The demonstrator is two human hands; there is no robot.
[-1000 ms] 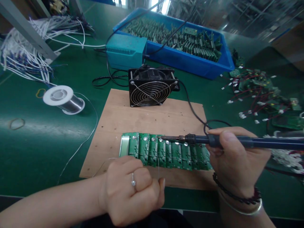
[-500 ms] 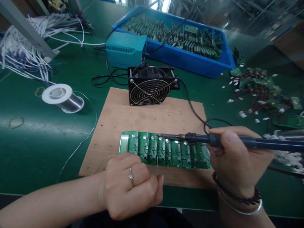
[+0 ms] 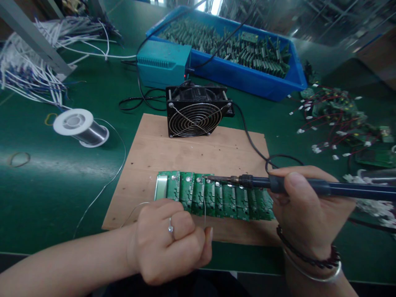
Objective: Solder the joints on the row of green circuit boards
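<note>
A row of overlapping green circuit boards [image 3: 227, 202] lies on a brown cardboard sheet [image 3: 173, 152], with shiny solder spots along the upper part. My right hand [image 3: 306, 206] is closed around the dark blue handle of a soldering iron [image 3: 258, 182]. The iron points left, its tip over the upper part of the third and fourth boards from the left. My left hand [image 3: 173, 243], closed in front of the boards, pinches solder wire [image 3: 204, 208], whose free end rises over the boards towards the iron's tip. Whether the tip touches the boards I cannot tell.
Behind the boards stands a black fan [image 3: 198, 113]. Farther back are a teal soldering station [image 3: 163, 64] and a blue bin [image 3: 247, 82] of boards. A solder spool [image 3: 82, 127] and white cables [image 3: 34, 66] lie left; wired boards [image 3: 337, 111] lie right.
The iron's tip has shifted slightly left and down, and my right hand has moved a little the same way. My left hand and the solder wire have hardly moved.
</note>
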